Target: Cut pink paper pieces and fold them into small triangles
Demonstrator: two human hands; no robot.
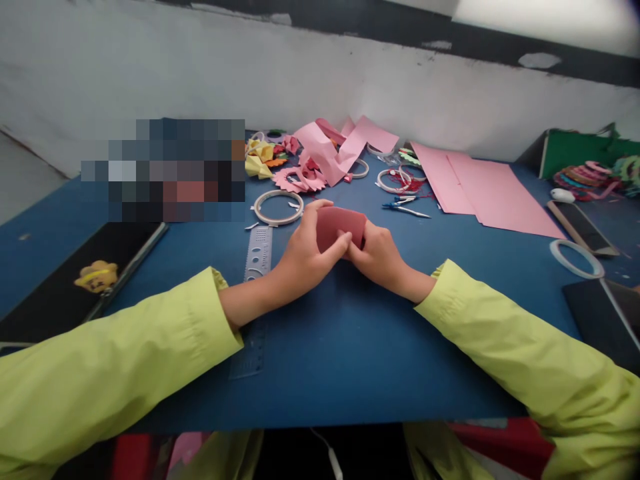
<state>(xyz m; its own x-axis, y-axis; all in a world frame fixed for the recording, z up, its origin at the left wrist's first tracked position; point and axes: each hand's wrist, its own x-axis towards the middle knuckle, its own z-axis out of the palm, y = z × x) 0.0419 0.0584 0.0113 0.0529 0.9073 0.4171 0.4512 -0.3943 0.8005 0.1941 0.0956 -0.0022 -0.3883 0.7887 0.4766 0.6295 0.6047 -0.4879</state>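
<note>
On a blue tabletop [350, 347], the left hand [303, 253] and right hand [383, 257] pinch a small folded dark-red paper piece [345, 223] between them, mid-table; keeping edges aligned likely gives a clean crease.

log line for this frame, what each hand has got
left hand: holds red paper piece | right hand: holds same piece | nearby: ruler, tape ring | surface: blue table

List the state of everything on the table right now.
Red paper, folded, pinched between both hands.
Left hand, shut on red paper.
Right hand, shut on red paper.
Ruler, flat, partly under the left forearm.
Pink sheets, flat, overlapping.
Pink scraps, crumpled, heaped.
Tape ring, lying flat.
</note>
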